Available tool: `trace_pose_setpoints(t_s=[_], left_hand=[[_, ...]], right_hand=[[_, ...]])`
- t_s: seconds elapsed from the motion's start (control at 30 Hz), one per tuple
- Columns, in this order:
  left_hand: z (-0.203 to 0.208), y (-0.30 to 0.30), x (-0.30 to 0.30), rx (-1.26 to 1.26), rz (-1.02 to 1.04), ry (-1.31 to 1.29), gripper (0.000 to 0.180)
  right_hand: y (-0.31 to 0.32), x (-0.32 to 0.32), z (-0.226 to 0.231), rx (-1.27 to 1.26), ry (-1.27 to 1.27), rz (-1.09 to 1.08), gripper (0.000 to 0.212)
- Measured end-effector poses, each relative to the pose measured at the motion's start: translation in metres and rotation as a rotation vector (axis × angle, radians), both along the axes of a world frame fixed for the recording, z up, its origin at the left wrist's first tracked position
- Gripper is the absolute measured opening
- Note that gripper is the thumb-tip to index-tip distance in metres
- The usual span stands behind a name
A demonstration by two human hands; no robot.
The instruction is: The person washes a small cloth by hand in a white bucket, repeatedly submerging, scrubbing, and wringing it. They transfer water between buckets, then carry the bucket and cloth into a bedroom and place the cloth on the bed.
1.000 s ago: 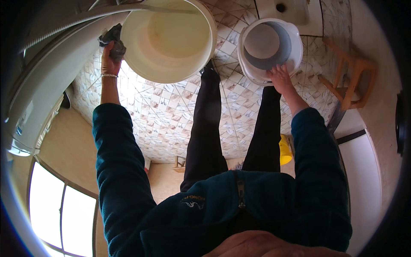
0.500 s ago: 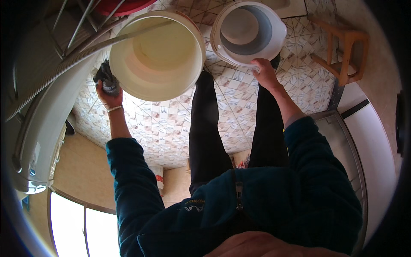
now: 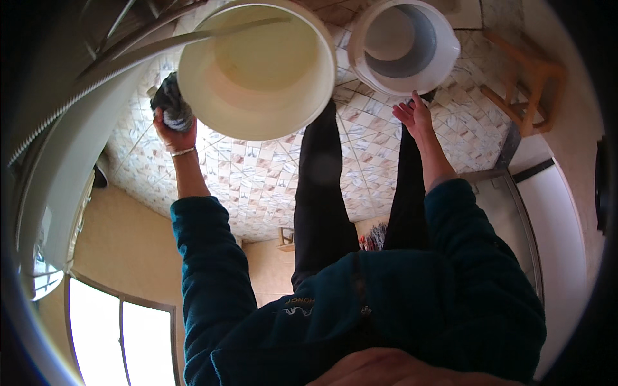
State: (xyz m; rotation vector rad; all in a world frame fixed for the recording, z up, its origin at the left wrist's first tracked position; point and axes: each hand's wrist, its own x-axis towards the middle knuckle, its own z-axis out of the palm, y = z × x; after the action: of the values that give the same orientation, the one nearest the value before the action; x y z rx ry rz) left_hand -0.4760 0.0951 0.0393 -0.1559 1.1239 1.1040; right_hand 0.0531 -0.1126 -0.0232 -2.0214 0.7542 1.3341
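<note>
My left hand point(image 3: 176, 134) is closed round a dark grey, wadded cloth point(image 3: 170, 96), held just left of a large cream tub point(image 3: 251, 119). The tub has pale liquid in its bottom, and the end of a ribbed grey hose point(image 3: 151, 56) reaches over its rim. My right hand point(image 3: 417, 117) is empty, its fingers apart, just below the rim of a smaller white bucket point(image 3: 444, 51). That bucket has a grey-blue inside with what looks like water at the bottom. My right fingertips look apart from its rim.
A wooden stool point(image 3: 534, 96) stands on the tiled floor point(image 3: 257, 186) at the right. Metal rack bars point(image 3: 119, 26) and a curved white surface point(image 3: 71, 135) border the left side. My legs stand just below the two containers. A bright window point(image 3: 122, 328) shows at the lower left.
My right hand has let go of the white bucket's rim and moved slightly down and right. Both containers sit further right and higher in the view. The cloth stays in my left hand.
</note>
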Motion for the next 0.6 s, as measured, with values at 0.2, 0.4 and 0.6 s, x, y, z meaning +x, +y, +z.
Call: trace_pose_setpoints(t_s=[0.2, 0.4, 0.6], left_hand=[[-0.001, 0.037, 0.001, 0.094, -0.126, 0.002, 0.056], [-0.001, 0.048, 0.016, 0.107, -0.251, 0.032, 0.046], [0.025, 0.039, 0.068, 0.119, -0.224, 0.187, 0.039]], right_hand=[[0.004, -0.025, -0.061, 0.258, -0.194, -0.174, 0.042], [0.029, 0.074, -0.027, 0.222, -0.54, 0.284, 0.04], [0.097, 0.149, 0.009, 0.171, -0.771, 1.21, 0.03]])
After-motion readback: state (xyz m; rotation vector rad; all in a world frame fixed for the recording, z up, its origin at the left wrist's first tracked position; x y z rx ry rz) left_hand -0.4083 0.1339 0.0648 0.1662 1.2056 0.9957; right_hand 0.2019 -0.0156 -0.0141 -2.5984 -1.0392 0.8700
